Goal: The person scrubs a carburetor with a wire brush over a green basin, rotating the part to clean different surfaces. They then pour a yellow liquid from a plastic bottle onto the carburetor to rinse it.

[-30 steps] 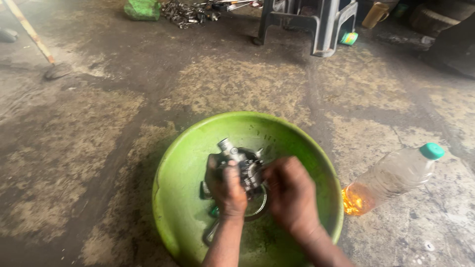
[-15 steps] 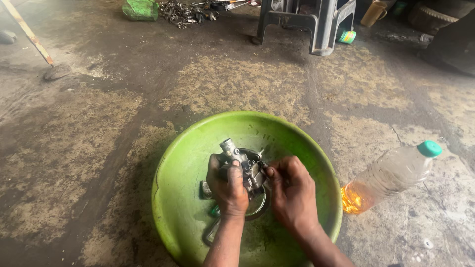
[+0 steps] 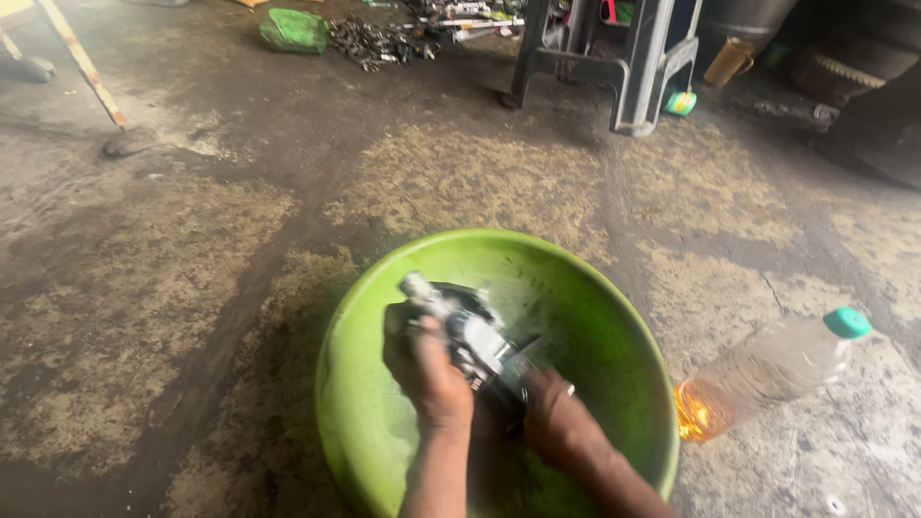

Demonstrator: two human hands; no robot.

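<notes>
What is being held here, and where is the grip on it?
Both hands, left hand and right hand, hold a grimy metal engine part by its body, over the green basin.

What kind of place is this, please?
Probably a repair workshop floor. The stained concrete floor bears a heap of metal scrap, and both hands hold a greasy metal part over a green basin beside a bottle.

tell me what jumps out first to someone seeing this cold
A bright green basin sits low in the middle on a stained concrete floor. Inside it, the left hand and right hand both hold a greasy metal part in their grip. To the right of the basin, a clear bottle with a teal cap lies on its side, with a little orange liquid in it.
</notes>
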